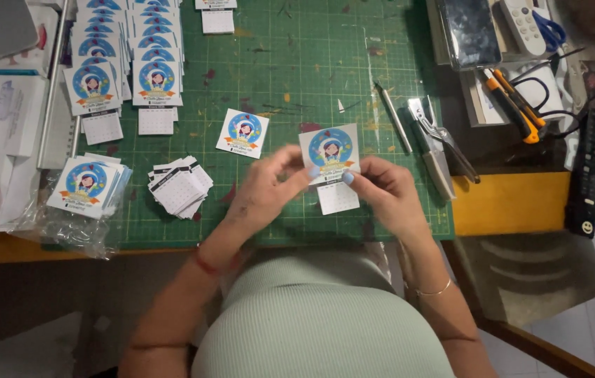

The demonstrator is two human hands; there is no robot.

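Both my hands hold one small square card (331,150) printed with a blue round picture, and a small white calendar pad (338,198) hangs below its lower edge. My left hand (267,187) pinches the card's lower left corner. My right hand (383,189) pinches its lower right side. The card is lifted just above the green cutting mat (297,70). A second loose card (243,132) lies flat on the mat to the left of my hands.
Rows of finished cards with pads (126,63) cover the mat's far left. A stack of cards in plastic (86,183) and a pile of small calendar pads (180,187) lie at the near left. A metal punch tool (432,143), a pen (396,119), an orange cutter (514,103), scissors and remotes sit right.
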